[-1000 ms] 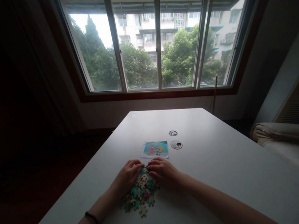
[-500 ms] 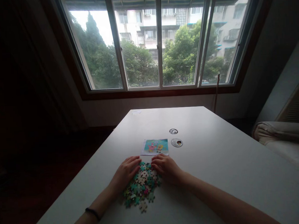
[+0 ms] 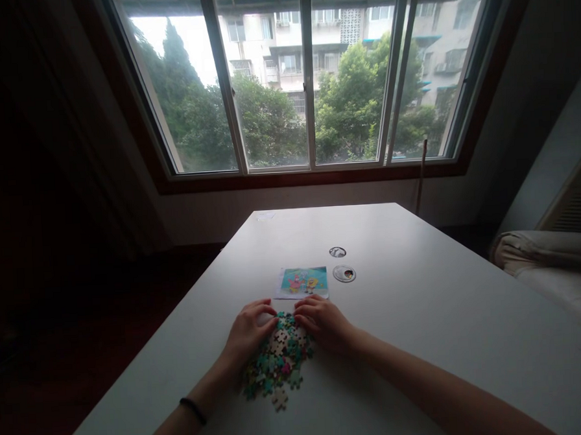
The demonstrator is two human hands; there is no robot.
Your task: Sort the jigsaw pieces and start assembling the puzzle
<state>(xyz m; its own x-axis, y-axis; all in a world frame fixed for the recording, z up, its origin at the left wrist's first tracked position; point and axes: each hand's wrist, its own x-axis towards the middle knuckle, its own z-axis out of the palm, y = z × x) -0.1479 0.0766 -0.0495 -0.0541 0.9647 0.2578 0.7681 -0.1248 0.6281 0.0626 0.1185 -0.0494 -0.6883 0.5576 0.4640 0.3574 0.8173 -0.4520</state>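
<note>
A heap of jigsaw puzzle pieces [image 3: 277, 362], mostly green with some pale backs and a bit of pink, lies on the white table [image 3: 422, 314]. My left hand [image 3: 247, 328] rests along its far left side, fingers curved and thumb spread apart, the thumb touching the pieces. At the upper right of the heap, my right hand [image 3: 326, 323] lies with bent fingers against the edge pieces; no piece is visible in its grasp. Just beyond both hands is a picture card [image 3: 304, 281] with pink and yellow cartoon figures on turquoise. Some pieces are hidden under the fingers.
Two round discs, a nearer one [image 3: 345, 274] and a farther one [image 3: 338, 252], are set on or in the table right of the card. A small paper scrap [image 3: 265, 216] lies at the far left corner. A pale padded seat [image 3: 550, 256] stands at the right.
My left thumb has moved apart from the fingers, and the left forearm has shifted slightly right. My right hand has stayed nearly still. The heap looks almost the same.
</note>
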